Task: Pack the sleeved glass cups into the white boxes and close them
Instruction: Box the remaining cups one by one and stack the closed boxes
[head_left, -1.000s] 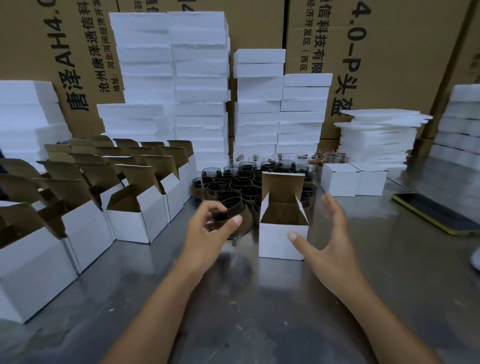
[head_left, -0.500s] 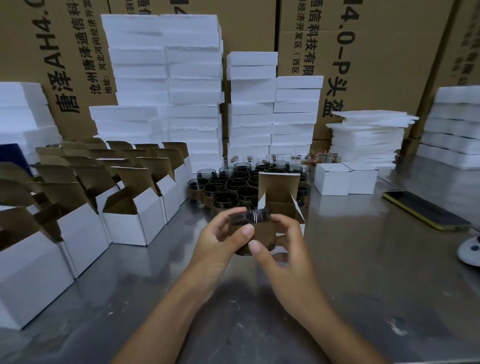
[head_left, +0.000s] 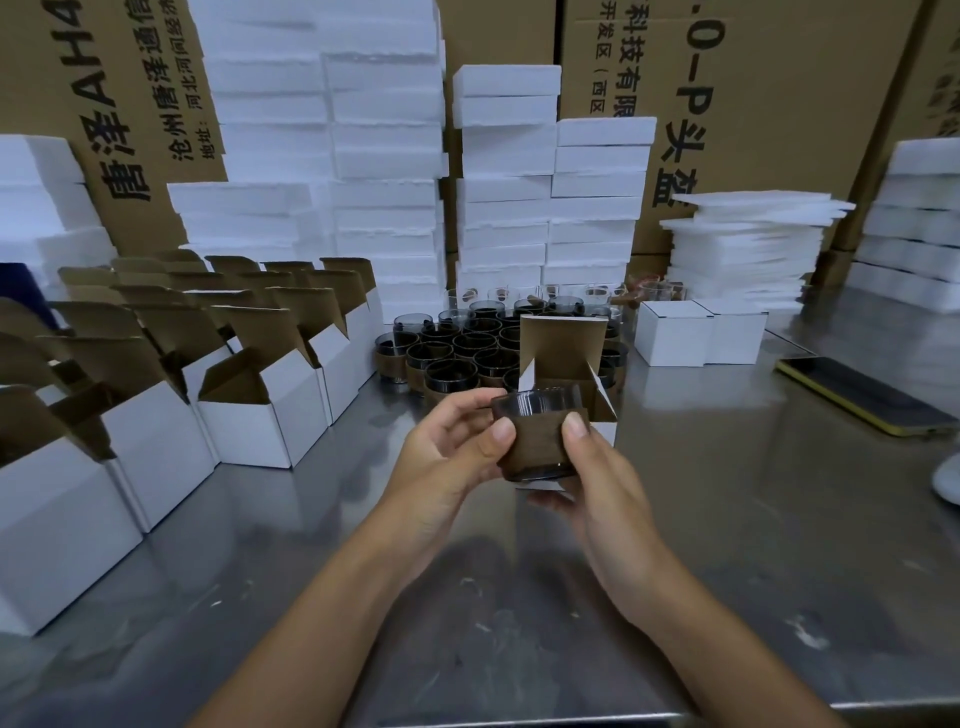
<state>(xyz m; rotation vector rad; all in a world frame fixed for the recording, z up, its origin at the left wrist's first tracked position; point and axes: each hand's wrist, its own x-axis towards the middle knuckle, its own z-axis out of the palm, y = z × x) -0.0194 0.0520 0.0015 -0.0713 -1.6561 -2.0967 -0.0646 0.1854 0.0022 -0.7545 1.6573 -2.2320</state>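
A dark glass cup in a brown sleeve (head_left: 537, 439) is held above the steel table between both hands. My left hand (head_left: 449, 457) pinches its left side with thumb and fingers. My right hand (head_left: 592, 470) grips its right side, thumb on the sleeve. Right behind the cup stands an open white box (head_left: 563, 353) with its brown lid flap upright; its lower part is hidden by the cup and hands. Several more sleeved cups (head_left: 452, 358) cluster behind it.
Rows of open white boxes (head_left: 260, 415) fill the left of the table (head_left: 727, 519). Two closed boxes (head_left: 696, 332) stand at right, a phone (head_left: 862, 395) beyond them. White foam stacks (head_left: 384, 156) and big cartons line the back.
My left hand brought the cup from the cluster to the front of the open box. My right hand closed in from the box's right side and took hold of the cup too.
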